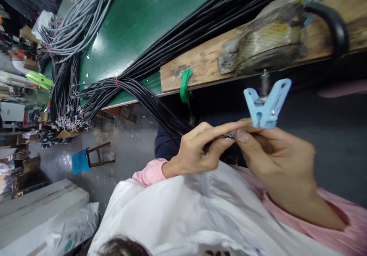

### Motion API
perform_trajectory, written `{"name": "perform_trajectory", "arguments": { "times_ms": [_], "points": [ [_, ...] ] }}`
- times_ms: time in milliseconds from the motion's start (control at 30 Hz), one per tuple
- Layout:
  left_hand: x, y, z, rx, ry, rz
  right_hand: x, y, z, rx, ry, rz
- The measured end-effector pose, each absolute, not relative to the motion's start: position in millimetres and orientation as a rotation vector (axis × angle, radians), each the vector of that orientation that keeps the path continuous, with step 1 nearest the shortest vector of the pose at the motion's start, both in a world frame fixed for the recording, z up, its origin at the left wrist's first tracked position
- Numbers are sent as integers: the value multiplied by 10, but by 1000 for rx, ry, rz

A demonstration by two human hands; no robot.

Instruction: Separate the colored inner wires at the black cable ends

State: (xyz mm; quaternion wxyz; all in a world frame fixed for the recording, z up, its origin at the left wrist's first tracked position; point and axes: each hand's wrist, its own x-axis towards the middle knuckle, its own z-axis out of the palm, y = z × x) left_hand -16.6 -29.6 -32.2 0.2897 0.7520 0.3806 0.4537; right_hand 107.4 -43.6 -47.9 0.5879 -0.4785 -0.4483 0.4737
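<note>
While both hands pinch thin wire ends (235, 134) just under the blue clip (266, 105), the left hand (197, 150) and right hand (279, 154) meet fingertip to fingertip. Black cables (137, 91) droop left of the clip, beside a green clip (185, 85) on the wooden board (200, 62).

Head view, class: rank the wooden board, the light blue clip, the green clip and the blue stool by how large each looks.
1. wooden board, by far the largest.
2. light blue clip, though it sits near the camera, which inflates it.
3. blue stool and green clip: they look alike, and their distances differ, so unranked.
</note>
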Motion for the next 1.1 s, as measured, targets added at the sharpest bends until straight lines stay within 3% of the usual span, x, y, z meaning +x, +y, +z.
{"name": "perform_trajectory", "arguments": {
  "times_ms": [133,300,500,567,967,1100],
  "points": [
    [-253,-324,-362,2153,1003,997,1147,-439,-481,-1064,-1100,1124],
    [-381,-340,-399,2259,836,859,1320,-413,-300,-1055,-1536,731],
    [-431,-260,-407,2084,628,803,1363,-388,-281,-1013,-1225,1330],
    [-423,-246,-413,1990,633,818,1344,-405,-318,-1104,-1058,1377],
    [-353,-222,-186,1610,862,718,1336,-330,-279,-907,-1665,421],
    [-304,-231,-113,1284,973,682,1505,-298,-255,-971,-1763,450]
  ]
}}
